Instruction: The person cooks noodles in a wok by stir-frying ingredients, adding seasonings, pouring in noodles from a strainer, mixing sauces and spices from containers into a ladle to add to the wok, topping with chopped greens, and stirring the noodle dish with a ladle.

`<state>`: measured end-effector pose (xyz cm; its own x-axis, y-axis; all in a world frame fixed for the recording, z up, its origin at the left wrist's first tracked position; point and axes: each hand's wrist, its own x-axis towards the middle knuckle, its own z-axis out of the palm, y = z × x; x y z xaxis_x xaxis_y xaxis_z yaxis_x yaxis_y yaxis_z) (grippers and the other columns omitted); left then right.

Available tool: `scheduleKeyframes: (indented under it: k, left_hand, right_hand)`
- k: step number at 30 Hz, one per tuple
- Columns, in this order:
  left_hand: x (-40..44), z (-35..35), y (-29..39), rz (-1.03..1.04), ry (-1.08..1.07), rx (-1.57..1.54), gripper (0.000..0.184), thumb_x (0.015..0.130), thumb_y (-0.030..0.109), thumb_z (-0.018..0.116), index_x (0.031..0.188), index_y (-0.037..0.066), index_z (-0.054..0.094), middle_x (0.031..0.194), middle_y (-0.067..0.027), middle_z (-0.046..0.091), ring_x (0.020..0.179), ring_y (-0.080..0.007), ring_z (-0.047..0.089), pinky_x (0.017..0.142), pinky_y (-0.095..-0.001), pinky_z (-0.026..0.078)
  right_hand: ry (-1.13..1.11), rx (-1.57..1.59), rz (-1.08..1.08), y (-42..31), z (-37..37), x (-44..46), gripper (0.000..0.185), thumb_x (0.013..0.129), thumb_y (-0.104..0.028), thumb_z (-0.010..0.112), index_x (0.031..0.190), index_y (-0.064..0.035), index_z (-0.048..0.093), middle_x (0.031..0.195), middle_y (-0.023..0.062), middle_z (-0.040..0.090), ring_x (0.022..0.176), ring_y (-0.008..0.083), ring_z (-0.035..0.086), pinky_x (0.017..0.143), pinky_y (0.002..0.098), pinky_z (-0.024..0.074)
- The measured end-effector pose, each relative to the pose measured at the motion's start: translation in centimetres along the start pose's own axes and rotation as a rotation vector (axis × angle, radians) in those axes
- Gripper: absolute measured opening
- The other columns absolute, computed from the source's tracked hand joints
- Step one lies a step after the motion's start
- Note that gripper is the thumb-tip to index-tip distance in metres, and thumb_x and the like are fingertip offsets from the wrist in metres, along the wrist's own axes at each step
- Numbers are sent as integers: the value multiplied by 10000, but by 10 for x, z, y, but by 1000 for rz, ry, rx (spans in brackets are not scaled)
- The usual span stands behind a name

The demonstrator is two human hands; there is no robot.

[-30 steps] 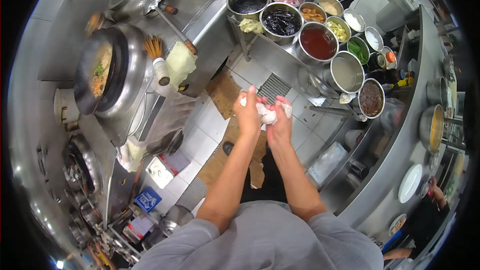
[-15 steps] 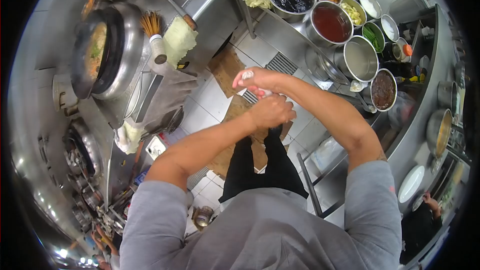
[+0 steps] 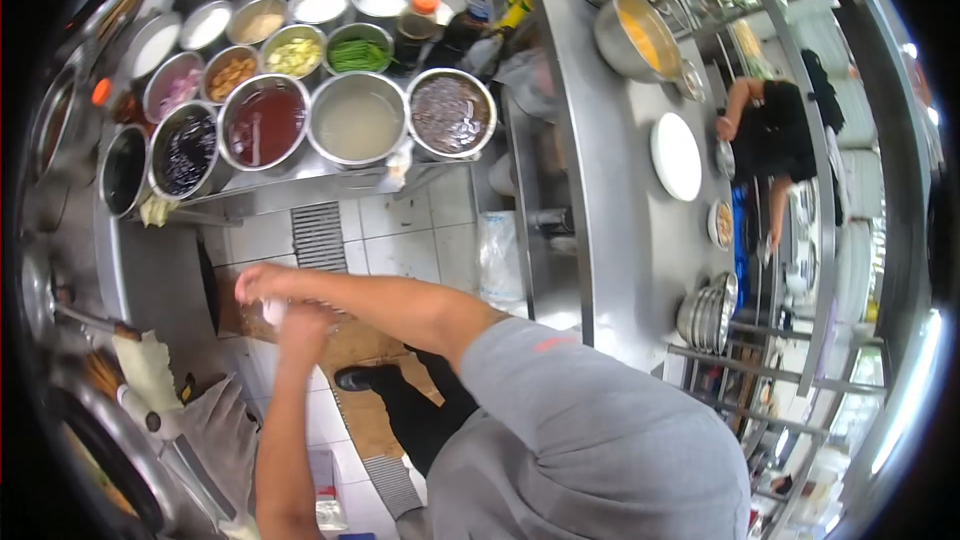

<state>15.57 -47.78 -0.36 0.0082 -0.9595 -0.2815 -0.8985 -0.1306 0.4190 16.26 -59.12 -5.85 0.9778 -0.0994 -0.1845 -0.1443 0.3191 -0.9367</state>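
Note:
My right hand (image 3: pixel 262 284) is stretched out over the kitchen floor, its fingers curled. Just below it, my left hand (image 3: pixel 306 322) is smeared by motion, so its fingers do not show clearly. A small crumpled white wad (image 3: pixel 273 312) shows between the two hands, against the right palm; whether it is cloth or paper I cannot tell. Beyond the hands stand metal pots, among them one of red liquid (image 3: pixel 264 125), one of cloudy liquid (image 3: pixel 357 120) and one of dark brown sauce (image 3: pixel 450 115).
A steel counter (image 3: pixel 620 240) along the right carries a white oval plate (image 3: pixel 677 157) and stacked metal bowls (image 3: pixel 706 315). Behind it a person in black (image 3: pixel 785 130) is at work. A wok (image 3: pixel 105 460) and a ladle (image 3: pixel 95 320) are at lower left.
My view has swung to the right, bringing the counter and the other person into fuller view. The wok has shifted to the lower left edge. Both hands remain close together.

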Motion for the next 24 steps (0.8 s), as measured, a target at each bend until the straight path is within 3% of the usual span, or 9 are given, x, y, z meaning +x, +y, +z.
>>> scheduleKeyframes:
  k: [2,7,9,10,14,18,19,21,24]
  left_hand:
    - [-31,-33,-12,42,509,-36,67,794,152,680,800,88,663,818,-103,623,839,-315,594,771,-410,460]
    - [-32,-57,-28,-807,1309,-227,332,868,285,698,793,-4,551,778,-78,530,743,-205,504,747,-355,445]
    - [-46,-29,-47,-1145,1625,-807,388,942,414,563,862,36,527,791,-47,536,752,-204,528,722,-357,450]
    - [-72,-53,-19,-762,1418,-1611,388,973,449,496,946,63,510,843,-49,559,781,-191,552,749,-354,465]
    - [-126,-52,31,-613,1205,-2096,528,980,483,464,1329,90,415,1307,-115,512,1215,-218,495,1037,-408,395]
    - [-217,20,63,-1083,937,-628,582,866,331,667,1378,163,445,1275,-186,477,1171,-331,501,992,-445,405]
    - [-245,22,79,-1042,940,-553,604,844,298,687,1380,156,445,1266,-212,473,1169,-360,495,999,-441,404]
    - [-296,47,113,-1039,839,-419,616,825,266,702,1375,134,457,1261,-240,470,1180,-404,478,1018,-422,397]
    - [-310,72,136,-1249,801,-523,619,834,278,690,1381,107,454,1271,-230,478,1199,-405,473,1027,-409,397]
  right_hand:
    - [427,-1099,210,-1,-17,-41,396,774,-150,641,1164,-81,644,1242,200,565,1045,252,592,919,396,476]
    - [-184,105,43,14,37,-47,815,728,-73,666,1468,-56,324,1445,193,397,1348,339,365,1127,373,302]
    - [-71,-17,237,-18,65,-44,518,821,-40,603,1325,-23,484,1232,187,561,1045,265,618,846,365,529]
    - [49,-226,214,-57,70,-44,257,861,-38,542,1112,-8,587,1019,162,635,862,224,656,664,382,537]
    - [23,-775,-132,-68,61,-68,279,839,-136,624,1095,-34,577,961,206,656,916,386,629,806,452,481]
    - [-64,-685,88,-87,47,-82,572,789,-55,632,1329,-84,446,932,231,662,917,409,631,779,471,490]
    - [-114,-391,459,-90,38,-99,561,783,-46,637,1318,-76,471,957,227,672,929,379,641,803,442,495]
    - [-185,-1511,61,-5,-5,-118,462,783,-4,630,1232,-88,556,852,147,671,778,246,652,697,349,509]
    - [-226,-952,5,-45,33,-143,348,811,-32,645,1155,-73,603,813,83,656,704,185,612,649,309,493]
